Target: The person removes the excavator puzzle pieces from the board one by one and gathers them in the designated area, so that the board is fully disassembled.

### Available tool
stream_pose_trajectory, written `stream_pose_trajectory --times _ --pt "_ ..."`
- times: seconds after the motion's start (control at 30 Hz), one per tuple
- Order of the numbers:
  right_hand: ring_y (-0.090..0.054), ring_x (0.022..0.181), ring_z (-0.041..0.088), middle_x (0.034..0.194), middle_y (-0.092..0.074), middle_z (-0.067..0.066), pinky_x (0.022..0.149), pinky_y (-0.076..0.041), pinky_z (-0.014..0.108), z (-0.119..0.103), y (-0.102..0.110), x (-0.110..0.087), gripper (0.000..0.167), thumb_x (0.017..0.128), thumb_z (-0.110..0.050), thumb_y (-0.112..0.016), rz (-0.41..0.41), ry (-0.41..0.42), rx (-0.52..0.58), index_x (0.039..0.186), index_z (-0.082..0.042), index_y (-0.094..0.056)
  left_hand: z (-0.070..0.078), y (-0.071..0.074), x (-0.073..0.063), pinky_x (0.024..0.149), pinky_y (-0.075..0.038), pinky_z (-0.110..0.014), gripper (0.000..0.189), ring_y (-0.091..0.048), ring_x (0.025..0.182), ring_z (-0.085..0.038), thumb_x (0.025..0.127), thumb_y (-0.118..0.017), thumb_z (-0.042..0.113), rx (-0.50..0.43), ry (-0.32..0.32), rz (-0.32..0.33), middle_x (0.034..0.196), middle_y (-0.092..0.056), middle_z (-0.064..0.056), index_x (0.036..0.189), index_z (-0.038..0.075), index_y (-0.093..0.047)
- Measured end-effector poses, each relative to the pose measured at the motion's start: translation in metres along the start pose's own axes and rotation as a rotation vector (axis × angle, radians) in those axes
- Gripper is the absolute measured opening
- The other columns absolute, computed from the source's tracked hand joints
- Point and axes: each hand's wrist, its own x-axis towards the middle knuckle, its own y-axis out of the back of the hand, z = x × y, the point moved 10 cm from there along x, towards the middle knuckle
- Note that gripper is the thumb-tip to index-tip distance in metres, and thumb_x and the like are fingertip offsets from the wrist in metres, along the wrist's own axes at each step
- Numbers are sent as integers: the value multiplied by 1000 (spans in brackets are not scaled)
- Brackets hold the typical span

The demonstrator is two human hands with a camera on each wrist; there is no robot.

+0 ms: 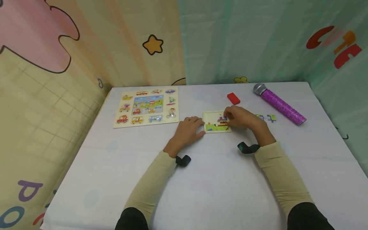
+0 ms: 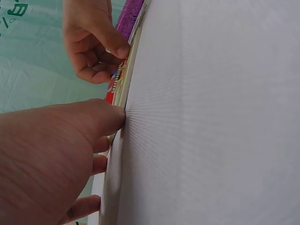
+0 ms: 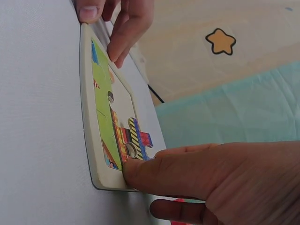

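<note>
A small jigsaw puzzle board (image 1: 217, 128) with a cream frame lies on the table between both hands. Its picture shows green ground, and part of its bed is bare. My left hand (image 1: 187, 131) rests at the board's left edge, with thumb and fingertips touching the frame. At the right side, my right hand (image 1: 240, 117) pinches a puzzle piece (image 3: 136, 139) with yellow-black stripes and blue and red parts. That piece stands tilted over the board in the right wrist view, its near end hidden by the fingers. Loose puzzle pieces (image 1: 271, 118) lie right of this hand.
A larger picture board (image 1: 117, 124) with vehicle pieces lies at the back left. Behind the right hand is a red block (image 1: 233, 98). A glittery purple microphone (image 1: 283, 107) lies at the back right. Patterned curtains (image 1: 244, 38) stand behind the white table (image 1: 215, 191).
</note>
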Motion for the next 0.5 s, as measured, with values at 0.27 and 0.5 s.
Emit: stream_pose_trajectory --times 0.27,0.5 --pt "-56 99 30 112 -64 13 83 -53 45 1 3 -1 19 96 -2 -67 21 14 3 114 -7 -63 1 0 0 97 -44 -46 48 -47 132 -28 100 -61 47 2 -5 2 147 -52 0 141 22 -57" --pt "-58 101 29 115 -67 12 91 -50 47 5 8 0 15 99 -3 -62 63 32 25 112 -7 -67 0 0 0 98 -43 -46 49 -46 132 -28 100 -62 47 2 -1 -2 147 -51 0 142 22 -57"
